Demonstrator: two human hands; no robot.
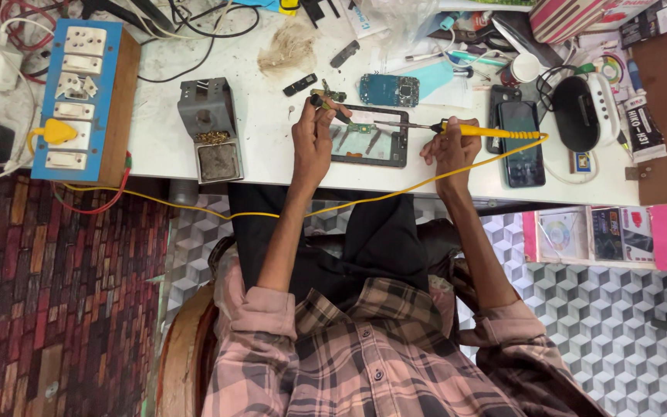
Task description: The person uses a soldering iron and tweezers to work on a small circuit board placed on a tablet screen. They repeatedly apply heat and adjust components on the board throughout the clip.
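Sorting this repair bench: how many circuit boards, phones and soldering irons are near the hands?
Circuit boards: 2, blue board and small green board
Phones: 2, opened phone and black phone
Soldering irons: 1, yellow soldering iron
Total: 5

the surface (272, 147) looks like white laminate, matt, scuffed and speckled with grime. the soldering iron (472, 130) has a smooth yellow plastic handle and a thin grey metal tip; its cord (380, 199) is glossy yellow rubber or plastic. the opened phone (370, 137) shows a dark glossy frame, and the second phone (522, 144) has a shiny black glass face. the circuit board (389, 89) is blue, matt, dotted with small metal parts. the iron stand (211, 127) is dull grey metal, worn and stained. the socket board (79, 100) pairs blue painted facing with white plastic sockets on bare wood sides. the shirt (364, 347) is soft checked cloth.
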